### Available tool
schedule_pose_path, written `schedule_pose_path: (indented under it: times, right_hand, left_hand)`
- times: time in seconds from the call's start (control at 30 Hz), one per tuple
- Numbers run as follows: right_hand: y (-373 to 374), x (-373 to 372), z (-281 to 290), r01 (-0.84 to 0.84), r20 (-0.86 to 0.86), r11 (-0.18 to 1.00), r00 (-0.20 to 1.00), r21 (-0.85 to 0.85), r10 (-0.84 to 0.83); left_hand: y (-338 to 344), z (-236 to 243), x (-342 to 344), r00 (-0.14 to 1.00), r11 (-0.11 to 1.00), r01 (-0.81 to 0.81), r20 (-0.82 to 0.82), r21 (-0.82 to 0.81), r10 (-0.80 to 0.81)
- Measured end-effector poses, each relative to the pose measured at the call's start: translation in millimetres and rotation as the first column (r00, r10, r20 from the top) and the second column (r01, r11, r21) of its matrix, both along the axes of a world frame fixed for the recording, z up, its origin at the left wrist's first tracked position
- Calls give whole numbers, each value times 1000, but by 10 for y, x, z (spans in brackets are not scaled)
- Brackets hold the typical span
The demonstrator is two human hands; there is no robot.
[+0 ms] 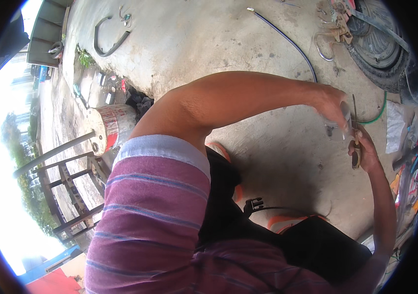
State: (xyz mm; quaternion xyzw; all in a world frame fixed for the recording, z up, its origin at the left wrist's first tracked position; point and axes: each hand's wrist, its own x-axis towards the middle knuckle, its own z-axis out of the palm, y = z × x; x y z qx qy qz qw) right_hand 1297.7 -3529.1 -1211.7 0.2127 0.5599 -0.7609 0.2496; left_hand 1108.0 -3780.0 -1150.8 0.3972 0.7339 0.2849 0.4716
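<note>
My left arm reaches across the view to the right. The fingers of my left hand [330, 104] are closed on a pale, partly see-through piece [345, 113], whose kind I cannot make out. Just below and to the right, my right hand [367, 151] grips a thin-bladed tool [356, 158] with a tan handle. Its narrow dark blade points up, close beside the pale piece; whether the two touch is unclear. My right fingers partly cover the handle.
A tyred wheel [378, 44] lies at the upper right, near a dark blue hose [287, 41]. A green hose [376, 116] runs beside my hands. To the left stand a white-and-red bucket [113, 126] and a dark metal frame [74, 183]. Assorted items [410, 181] crowd the right edge.
</note>
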Motion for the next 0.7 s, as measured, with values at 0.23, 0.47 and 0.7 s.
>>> schedule_pose_path:
  times: [0.23,0.47,0.7]
  right_hand:
    - [-300,-149,176,-88,42,990,995,-107,93]
    - [-362,-310,233,-99,20,969,994,-226,106]
    - [-348,-495,-159,-47,145,959,985,-281,91]
  left_hand:
    - [-210,661,3,966,991,-76,238,-111,101]
    - [-2516,1482,-413,790,797,-593,-277,-113,548]
    - [-4303,1768,2327,345,589,-371,482,-718,805]
